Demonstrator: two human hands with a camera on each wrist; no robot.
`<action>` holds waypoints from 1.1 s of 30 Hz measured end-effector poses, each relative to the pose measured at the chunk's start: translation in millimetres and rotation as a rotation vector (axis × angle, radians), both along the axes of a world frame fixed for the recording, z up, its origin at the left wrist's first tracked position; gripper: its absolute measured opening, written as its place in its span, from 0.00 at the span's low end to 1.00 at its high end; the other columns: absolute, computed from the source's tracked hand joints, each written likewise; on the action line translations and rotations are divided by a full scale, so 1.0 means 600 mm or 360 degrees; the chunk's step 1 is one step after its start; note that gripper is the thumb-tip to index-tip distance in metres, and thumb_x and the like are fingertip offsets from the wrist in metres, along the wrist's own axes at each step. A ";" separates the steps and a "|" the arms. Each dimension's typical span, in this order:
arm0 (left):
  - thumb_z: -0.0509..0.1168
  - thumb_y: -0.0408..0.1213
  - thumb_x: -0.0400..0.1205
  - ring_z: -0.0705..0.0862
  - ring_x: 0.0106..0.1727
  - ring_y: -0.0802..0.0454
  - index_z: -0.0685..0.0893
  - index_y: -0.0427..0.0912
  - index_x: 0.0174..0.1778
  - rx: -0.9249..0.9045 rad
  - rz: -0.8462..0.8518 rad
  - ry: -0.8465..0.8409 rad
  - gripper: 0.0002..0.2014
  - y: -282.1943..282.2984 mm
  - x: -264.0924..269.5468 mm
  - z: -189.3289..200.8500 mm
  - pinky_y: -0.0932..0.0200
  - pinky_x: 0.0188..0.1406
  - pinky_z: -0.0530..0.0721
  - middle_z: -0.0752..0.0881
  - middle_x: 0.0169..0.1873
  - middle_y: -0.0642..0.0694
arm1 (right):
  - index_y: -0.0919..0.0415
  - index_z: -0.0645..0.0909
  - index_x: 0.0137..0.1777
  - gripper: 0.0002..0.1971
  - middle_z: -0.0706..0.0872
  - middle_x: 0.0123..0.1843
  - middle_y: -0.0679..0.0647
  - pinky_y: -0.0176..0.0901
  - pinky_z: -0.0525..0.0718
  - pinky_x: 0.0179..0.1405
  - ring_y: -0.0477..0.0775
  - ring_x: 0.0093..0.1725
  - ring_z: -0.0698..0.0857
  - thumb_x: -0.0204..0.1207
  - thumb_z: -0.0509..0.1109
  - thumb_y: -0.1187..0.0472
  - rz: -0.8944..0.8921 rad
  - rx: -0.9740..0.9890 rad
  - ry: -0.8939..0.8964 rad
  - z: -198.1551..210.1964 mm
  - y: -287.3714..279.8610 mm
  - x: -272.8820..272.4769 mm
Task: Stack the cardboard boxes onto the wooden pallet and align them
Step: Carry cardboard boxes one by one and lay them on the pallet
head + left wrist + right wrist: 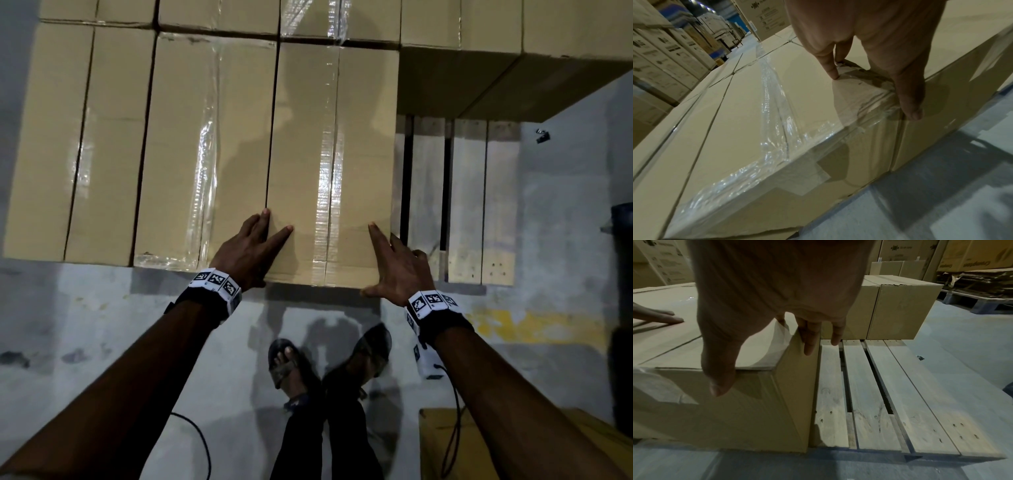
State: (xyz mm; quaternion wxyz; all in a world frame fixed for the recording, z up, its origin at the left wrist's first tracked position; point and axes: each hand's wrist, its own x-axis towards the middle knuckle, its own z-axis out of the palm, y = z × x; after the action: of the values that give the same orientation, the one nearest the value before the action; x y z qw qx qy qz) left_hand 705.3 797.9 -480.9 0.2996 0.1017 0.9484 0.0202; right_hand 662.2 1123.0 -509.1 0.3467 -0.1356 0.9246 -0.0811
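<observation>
Head view: both hands lie on one cardboard box (329, 164), at its near end. The left hand (248, 251) is flat on the top with fingers spread. The right hand (397, 265) is spread over the box's right near corner. The box sits on the wooden pallet (479, 205), tight against another box (205, 154) on the left-hand side. Bare pallet boards show just past the right hand. Two feet in sandals (329, 359) stand on the grey floor (102, 342) below the hands.

Left wrist view: the left hand's fingers (830, 68) press down on the top, and the thumb (912, 104) hangs over the near edge. Shiny clear tape (777, 110) runs along the neighbour box.

Right wrist view: the right hand's fingers (809, 340) reach over the box's right edge, straight and apart. The thumb (721, 381) points down the front side. More boxes (896, 309) stand at the far end of the pallet.
</observation>
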 end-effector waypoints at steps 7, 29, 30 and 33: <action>0.90 0.50 0.61 0.52 0.89 0.31 0.51 0.56 0.93 0.0008 0.0023 0.0026 0.69 0.002 0.000 0.006 0.35 0.63 0.87 0.48 0.90 0.32 | 0.39 0.30 0.89 0.75 0.62 0.89 0.60 0.68 0.68 0.79 0.65 0.83 0.70 0.57 0.87 0.34 0.0006 0.0020 0.0014 -0.004 0.000 -0.002; 0.79 0.52 0.78 0.60 0.88 0.35 0.62 0.53 0.90 0.0299 0.0669 -0.0121 0.47 0.042 0.119 0.217 0.35 0.81 0.73 0.53 0.91 0.40 | 0.45 0.52 0.92 0.55 0.49 0.93 0.57 0.67 0.67 0.82 0.64 0.88 0.61 0.72 0.81 0.37 -0.0436 -0.0199 -0.0085 0.222 -0.015 0.046; 0.79 0.53 0.78 0.64 0.87 0.35 0.66 0.52 0.89 0.0352 0.0769 -0.0112 0.44 0.038 0.132 0.249 0.36 0.81 0.73 0.58 0.90 0.40 | 0.47 0.55 0.91 0.52 0.51 0.93 0.57 0.63 0.67 0.83 0.63 0.89 0.61 0.74 0.80 0.38 -0.0494 -0.0276 -0.0093 0.252 -0.018 0.052; 0.79 0.51 0.79 0.73 0.81 0.36 0.75 0.46 0.83 0.0531 0.1098 -0.0062 0.38 0.015 0.182 0.357 0.44 0.79 0.74 0.73 0.83 0.37 | 0.53 0.63 0.89 0.45 0.60 0.90 0.60 0.53 0.65 0.85 0.60 0.88 0.63 0.76 0.81 0.44 -0.0633 -0.0520 -0.0108 0.358 -0.034 0.079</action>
State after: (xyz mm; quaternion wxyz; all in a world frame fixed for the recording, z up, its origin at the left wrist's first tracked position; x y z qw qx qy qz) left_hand 814.6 806.7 -266.6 0.2726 -0.1766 0.9046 0.2761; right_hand 709.6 1102.3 -294.3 0.3284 -0.0025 0.8955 -0.3003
